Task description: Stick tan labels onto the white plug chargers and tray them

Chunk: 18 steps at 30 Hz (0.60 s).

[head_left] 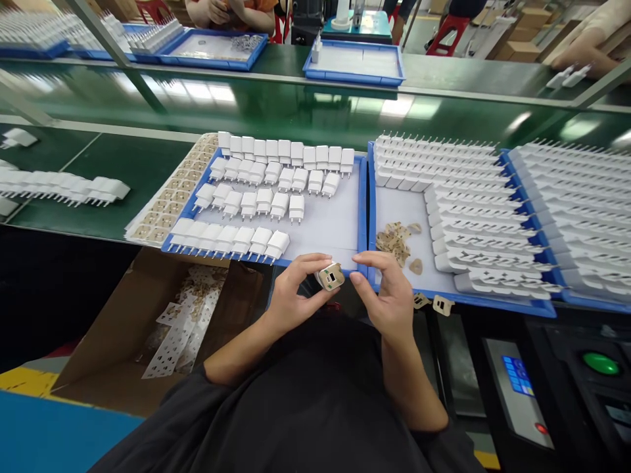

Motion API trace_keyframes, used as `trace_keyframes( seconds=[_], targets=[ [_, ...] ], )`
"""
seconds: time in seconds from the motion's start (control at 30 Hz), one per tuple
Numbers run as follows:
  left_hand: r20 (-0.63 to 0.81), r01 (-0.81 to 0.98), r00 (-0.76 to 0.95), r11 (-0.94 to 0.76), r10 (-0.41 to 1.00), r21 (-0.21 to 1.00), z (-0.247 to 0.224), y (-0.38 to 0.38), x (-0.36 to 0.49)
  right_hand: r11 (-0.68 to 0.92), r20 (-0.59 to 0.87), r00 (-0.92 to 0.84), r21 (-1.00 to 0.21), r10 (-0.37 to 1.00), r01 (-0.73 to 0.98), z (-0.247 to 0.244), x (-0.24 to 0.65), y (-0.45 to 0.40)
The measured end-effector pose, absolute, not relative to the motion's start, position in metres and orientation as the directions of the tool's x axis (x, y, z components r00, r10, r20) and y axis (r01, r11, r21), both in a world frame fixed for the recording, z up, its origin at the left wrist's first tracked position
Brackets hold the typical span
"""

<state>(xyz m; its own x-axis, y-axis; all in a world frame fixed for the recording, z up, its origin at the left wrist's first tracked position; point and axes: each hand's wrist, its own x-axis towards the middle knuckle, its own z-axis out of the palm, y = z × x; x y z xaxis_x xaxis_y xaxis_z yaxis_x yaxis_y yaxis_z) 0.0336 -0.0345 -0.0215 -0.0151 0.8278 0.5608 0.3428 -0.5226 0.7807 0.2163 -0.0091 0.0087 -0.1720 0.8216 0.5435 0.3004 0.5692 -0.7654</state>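
Observation:
My left hand point(293, 292) grips a white plug-in charger point(320, 278) between thumb and fingers, its port end turned toward me. A tan sticker point(336, 270) with cut-outs lies over that end, around a dark port. Just to the right, my right hand point(392, 295) is apart from the charger, thumb and forefinger spread with nothing visible between them. Ahead of my left hand, a blue-rimmed tray point(325, 226) carries rows of white chargers. Beside my right hand, a second blue tray point(411, 213) has packed chargers and a pile of tan sticker pieces point(393, 244).
Sheets of tan stickers point(170, 197) lie at the left tray's side. Two tan pieces cling to the right tray's front edge, one a cut-out sticker point(442, 305). Below left stands a cardboard box point(108, 328) with scrap sheets. A machine with a green button point(600, 363) is at right.

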Motion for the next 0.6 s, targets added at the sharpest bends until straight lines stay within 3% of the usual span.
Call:
trace_keyframes(
  seconds=[0.1,0.17,0.27,0.33,0.4,0.47,0.53,0.6],
  targets=[
    [0.613,0.369,0.032,-0.580,0.789,0.727,-0.019,-0.035,0.036,0.579,0.528,-0.240,-0.753,0.815,0.311,0.011,0.214,-0.002],
    [0.599,0.362,0.045,-0.572,0.799,0.736,-0.018,-0.035,0.037,0.646,0.587,-0.270,-0.676,0.763,0.355,0.012,0.211,-0.002],
    [0.497,0.311,0.038,-0.482,0.867,0.819,-0.016,-0.037,0.036,0.770,0.705,-0.326,-0.513,0.630,0.378,0.011,0.211,-0.008],
    [0.404,0.268,0.025,-0.396,0.914,0.878,-0.015,-0.036,0.035,0.799,0.719,-0.350,-0.521,0.600,0.299,0.008,0.218,-0.013],
    [0.336,0.262,0.011,-0.327,0.942,0.908,-0.014,-0.036,0.035,0.737,0.687,-0.267,-0.622,0.676,0.265,0.005,0.231,-0.012],
    [0.303,0.295,0.006,-0.291,0.953,0.910,-0.012,-0.034,0.034,0.603,0.638,-0.060,-0.686,0.767,0.407,0.000,0.251,-0.004],
    [0.302,0.350,0.017,-0.288,0.953,0.891,-0.009,-0.033,0.033,0.394,0.617,0.107,-0.616,0.780,0.682,-0.005,0.274,0.008],
    [0.326,0.447,0.033,-0.305,0.945,0.841,-0.004,-0.029,0.030,0.289,0.554,0.034,-0.486,0.832,0.825,-0.009,0.292,0.020]
  ],
)
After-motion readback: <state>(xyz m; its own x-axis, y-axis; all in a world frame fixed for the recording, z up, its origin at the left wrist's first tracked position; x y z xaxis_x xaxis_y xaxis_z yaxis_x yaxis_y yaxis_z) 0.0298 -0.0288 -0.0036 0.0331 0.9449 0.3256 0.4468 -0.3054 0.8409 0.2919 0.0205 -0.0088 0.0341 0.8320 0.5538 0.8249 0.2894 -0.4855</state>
